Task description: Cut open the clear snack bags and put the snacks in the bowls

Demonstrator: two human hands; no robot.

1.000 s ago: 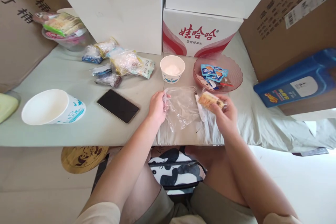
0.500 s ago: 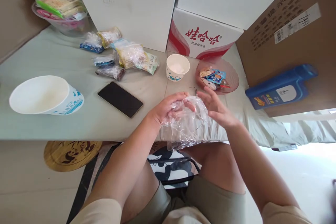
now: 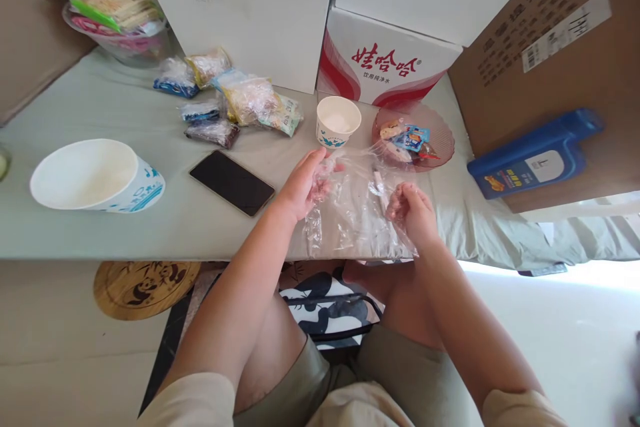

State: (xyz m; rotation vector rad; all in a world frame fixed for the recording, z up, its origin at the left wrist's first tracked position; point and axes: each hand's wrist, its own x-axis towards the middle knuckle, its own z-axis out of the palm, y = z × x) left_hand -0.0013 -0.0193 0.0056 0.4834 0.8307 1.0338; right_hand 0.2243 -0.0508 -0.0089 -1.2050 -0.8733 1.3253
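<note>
A thin, crinkled piece of clear plastic film (image 3: 345, 213) spans the space between my two hands over the table's front edge. My left hand (image 3: 303, 183) grips its left side, thumb up and fingers curled in the film. On the other side my right hand (image 3: 415, 213) is closed around a bunched part of it. Whether the film is a bag or a flat sheet I cannot tell. Through it shows a thin white pen-like stick (image 3: 380, 188). Just beyond the film stands a small paper cup (image 3: 339, 121), white inside with a blue print.
Left of my hands lie a black phone (image 3: 232, 182) and a large paper bucket (image 3: 145, 190). Wrapped snack packets (image 3: 253, 100) sit behind. A pink clear bowl (image 3: 443, 137) holds small packets. Boxes (image 3: 385, 67) wall the back; a blue bottle (image 3: 535, 160) is at right.
My hands have moved apart, and the bunched plastic film is now spread between them. My right hand, open before, has closed on the film. The view has shifted slightly.
</note>
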